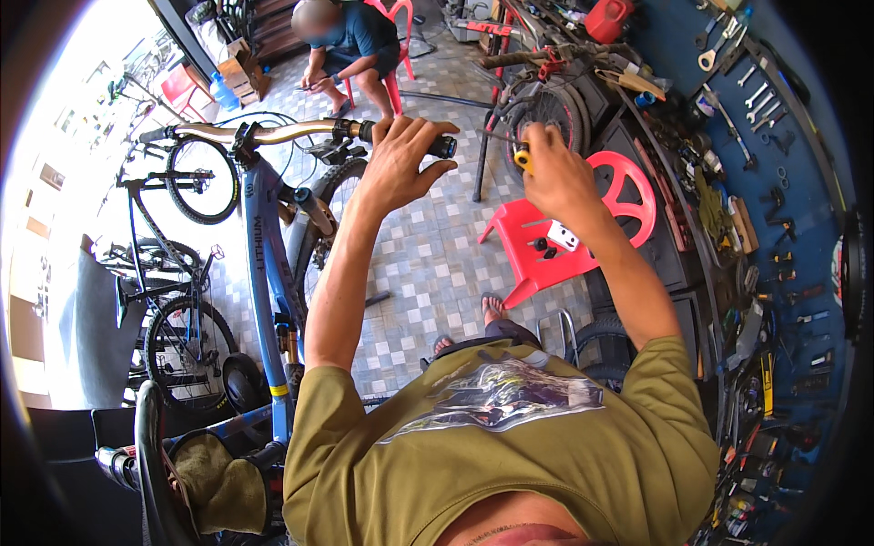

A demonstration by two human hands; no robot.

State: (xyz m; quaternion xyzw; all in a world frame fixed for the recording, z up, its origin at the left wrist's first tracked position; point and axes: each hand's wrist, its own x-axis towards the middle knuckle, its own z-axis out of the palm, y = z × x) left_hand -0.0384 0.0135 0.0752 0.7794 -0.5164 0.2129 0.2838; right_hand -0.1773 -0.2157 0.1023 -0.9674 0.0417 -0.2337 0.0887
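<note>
My left hand (402, 162) lies over the black handlebar grip (444, 147) at the right end of a bronze handlebar (296, 134). Its fingers curl across the grip, with the thumb held apart below. The bar belongs to a blue mountain bike (258, 232) standing to my left, with cables looping by its stem. In my closed right hand (557, 173) is a screwdriver (523, 158) with a yellow and black handle. Its thin shaft points left toward the grip's end, apart from it. Part of the handle is hidden by my fingers.
A red plastic chair (528, 250) stands at right, bearing a white item (564, 236) and small black parts. Beyond, a person (350, 50) sits on another chair. Tools hang on the blue wall (801, 200) above a cluttered bench. More bicycles (187, 328) stand at left.
</note>
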